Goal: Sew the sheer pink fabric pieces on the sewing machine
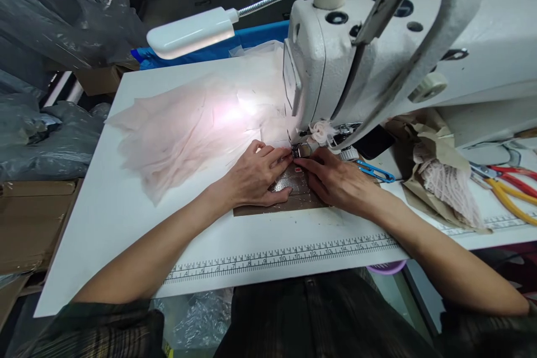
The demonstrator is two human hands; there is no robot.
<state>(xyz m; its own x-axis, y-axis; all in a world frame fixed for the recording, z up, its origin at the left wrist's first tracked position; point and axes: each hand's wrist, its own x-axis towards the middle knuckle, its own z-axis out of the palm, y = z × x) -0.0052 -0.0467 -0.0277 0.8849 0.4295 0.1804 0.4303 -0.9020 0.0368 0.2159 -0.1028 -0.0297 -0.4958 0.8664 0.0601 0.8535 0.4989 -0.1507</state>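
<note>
Both my hands are at the needle area of a white sewing machine (310,61). My left hand (260,173) lies palm down, fingers stretched toward the metal presser foot (302,150), thumb apart. Beneath and behind it spreads sheer pale pink fabric (180,128), running left across the white table. My right hand (335,179) is on the other side of the foot, fingers closed and fingertips close to it; what they hold is hidden. Under both hands lies a shiny, brownish plate (289,183). A pink fabric tuft (322,131) sits on the machine above my right hand.
A lit lamp (193,32) hangs over the fabric. Blue thread snips (376,171), a dark phone-like slab (375,142), brown paper with pink lace (451,179) and yellow-handled scissors (509,198) lie right. A printed ruler (285,257) runs along the front edge of the table (104,246).
</note>
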